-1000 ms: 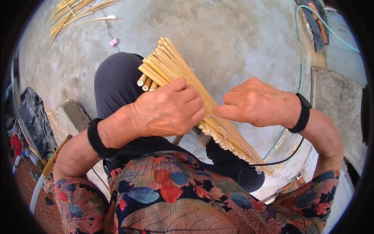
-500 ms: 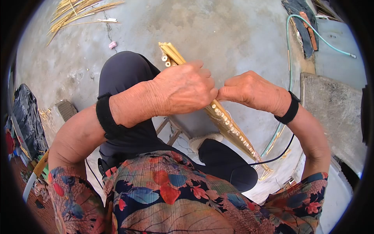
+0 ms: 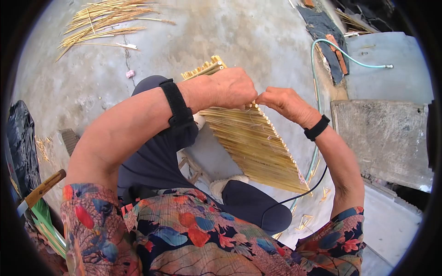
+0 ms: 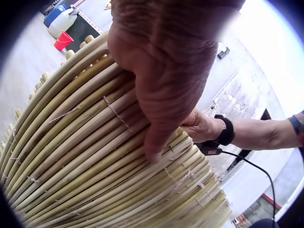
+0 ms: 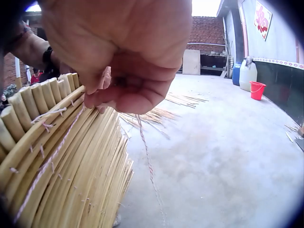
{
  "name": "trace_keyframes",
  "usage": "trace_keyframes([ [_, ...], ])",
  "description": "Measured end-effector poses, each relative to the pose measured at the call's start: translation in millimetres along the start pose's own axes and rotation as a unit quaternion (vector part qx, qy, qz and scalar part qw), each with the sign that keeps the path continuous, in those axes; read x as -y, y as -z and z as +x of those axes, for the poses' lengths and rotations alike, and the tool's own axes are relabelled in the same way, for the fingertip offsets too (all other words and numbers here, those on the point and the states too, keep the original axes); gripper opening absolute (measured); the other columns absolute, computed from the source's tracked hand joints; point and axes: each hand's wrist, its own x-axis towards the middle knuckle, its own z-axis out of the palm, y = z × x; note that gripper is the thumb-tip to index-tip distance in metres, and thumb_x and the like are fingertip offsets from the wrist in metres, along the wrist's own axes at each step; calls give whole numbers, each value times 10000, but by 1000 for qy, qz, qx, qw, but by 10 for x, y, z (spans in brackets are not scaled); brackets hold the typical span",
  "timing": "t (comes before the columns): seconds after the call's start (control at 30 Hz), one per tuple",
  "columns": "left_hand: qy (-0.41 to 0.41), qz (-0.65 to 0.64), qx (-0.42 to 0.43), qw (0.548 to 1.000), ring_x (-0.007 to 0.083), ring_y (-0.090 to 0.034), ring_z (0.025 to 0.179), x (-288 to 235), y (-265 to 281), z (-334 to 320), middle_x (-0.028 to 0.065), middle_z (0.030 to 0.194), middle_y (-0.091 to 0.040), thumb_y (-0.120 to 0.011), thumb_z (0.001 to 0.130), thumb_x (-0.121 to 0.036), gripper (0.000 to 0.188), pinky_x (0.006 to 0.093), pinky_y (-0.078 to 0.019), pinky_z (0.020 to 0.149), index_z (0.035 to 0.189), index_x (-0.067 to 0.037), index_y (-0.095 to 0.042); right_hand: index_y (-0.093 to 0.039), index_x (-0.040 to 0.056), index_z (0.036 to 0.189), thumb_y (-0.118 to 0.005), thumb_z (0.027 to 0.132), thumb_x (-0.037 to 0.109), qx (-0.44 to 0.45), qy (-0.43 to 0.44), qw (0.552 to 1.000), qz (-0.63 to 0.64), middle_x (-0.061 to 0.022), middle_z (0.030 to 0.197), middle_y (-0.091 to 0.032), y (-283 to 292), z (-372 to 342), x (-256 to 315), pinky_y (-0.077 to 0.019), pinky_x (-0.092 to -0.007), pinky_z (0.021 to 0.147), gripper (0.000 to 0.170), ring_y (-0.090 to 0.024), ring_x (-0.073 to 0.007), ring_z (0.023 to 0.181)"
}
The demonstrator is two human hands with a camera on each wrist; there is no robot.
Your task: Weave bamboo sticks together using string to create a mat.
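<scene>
A mat of yellow stalks (image 3: 258, 147), stitched with thin twine, hangs in front of the person's knees. My left hand (image 3: 232, 87) grips its upper part; in the left wrist view the thumb (image 4: 154, 147) lies across the stalks, while the other fingers are hidden. Close beside it, my right hand (image 3: 285, 103) has its thumb and fingers pinched together at the mat's cut-end edge. A pink-and-white twine (image 5: 148, 161) hangs from the right fingers in the right wrist view. Another length of twine (image 5: 52, 159) runs across the stalks near their cut ends.
Loose stalks (image 3: 101, 23) lie on the concrete floor at the far left. A green hose (image 3: 317, 60) runs along the right, by a rough slab (image 3: 377, 138). A wooden handle (image 3: 43, 187) is at the left, and a black cable (image 3: 311, 189) trails near the right knee.
The mat has gone from a folded, bundled shape to spread out, its flat face showing. Both hands have moved closer together at its upper edge, and the head view has shifted.
</scene>
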Motion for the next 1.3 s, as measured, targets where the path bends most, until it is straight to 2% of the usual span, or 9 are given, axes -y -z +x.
trace_keyframes([
  [0.33, -10, -17, -40, 999, 263, -620, 709, -12, 5, -32, 65, 697, -628, -684, 699, -278, 227, 362, -474, 689, 714, -63, -611, -569, 115, 971, -504, 897, 182, -27, 16, 999, -6, -75, 837, -593, -40, -1, -72, -474, -378, 662, 119, -582, -289, 781],
  [0.47, -9, 21, -61, 998, 223, -605, 721, -68, 7, -105, 31, 690, -603, -678, 719, -297, 224, 337, -459, 692, 725, -88, -598, -553, 97, 960, -494, 903, 182, -4, -10, 1000, 5, -76, 857, -600, -31, 23, -51, -475, -385, 658, 118, -586, -299, 774],
  [0.57, -20, 29, -64, 997, 195, -593, 750, -85, 14, -177, 15, 704, -587, -673, 734, -316, 233, 321, -448, 699, 744, -99, -587, -527, 76, 941, -488, 883, 139, -8, 23, 999, 29, -96, 833, -593, -80, 44, -21, -474, -394, 628, 94, -586, -309, 745],
  [0.73, -42, 19, -91, 995, 191, -576, 741, -115, -48, -275, 15, 700, -565, -676, 726, -313, 250, 316, -438, 682, 733, -97, -550, -476, 62, 866, -500, 777, 59, 4, 69, 994, -88, -107, 713, -524, -87, -7, 73, -460, -388, 559, 92, -566, -304, 675],
  [0.87, -54, 35, -112, 992, 191, -561, 715, -140, -87, -310, 17, 679, -543, -676, 709, -289, 251, 314, -430, 667, 714, -97, -514, -465, 57, 829, -504, 767, 59, 1, 95, 993, -64, -102, 695, -509, -58, -3, 60, -460, -384, 554, 74, -565, -296, 665],
  [0.93, -52, 18, -102, 993, 188, -556, 708, -89, -7, -210, 18, 675, -538, -672, 707, -283, 249, 310, -426, 662, 710, -96, -508, -462, 50, 804, -499, 770, 61, 29, 126, 992, 9, -103, 690, -514, 77, 36, -68, -461, -386, 552, 52, -570, -295, 667],
  [1.17, -67, 21, -107, 992, 177, -540, 680, -162, -46, -376, 19, 661, -513, -629, 709, -238, 203, 301, -408, 634, 693, -83, -498, -477, 48, 803, -487, 785, 76, 78, 105, 991, 19, -109, 693, -532, 33, 97, 131, -472, -375, 558, 35, -578, -295, 680],
  [1.23, -71, 21, -107, 991, 177, -539, 677, -155, -57, -392, 20, 658, -508, -624, 707, -229, 194, 303, -407, 632, 693, -80, -501, -481, 34, 800, -484, 794, 82, 79, 140, 987, 4, -123, 714, -557, -4, 120, 190, -484, -380, 566, 49, -594, -303, 688],
  [1.3, -69, 12, -129, 989, 178, -540, 676, -154, -105, -386, 20, 657, -507, -627, 702, -230, 196, 303, -412, 634, 699, -75, -507, -479, 27, 799, -480, 803, 86, 75, 108, 991, 7, -132, 723, -566, -35, 105, 241, -488, -388, 570, 59, -601, -311, 692],
])
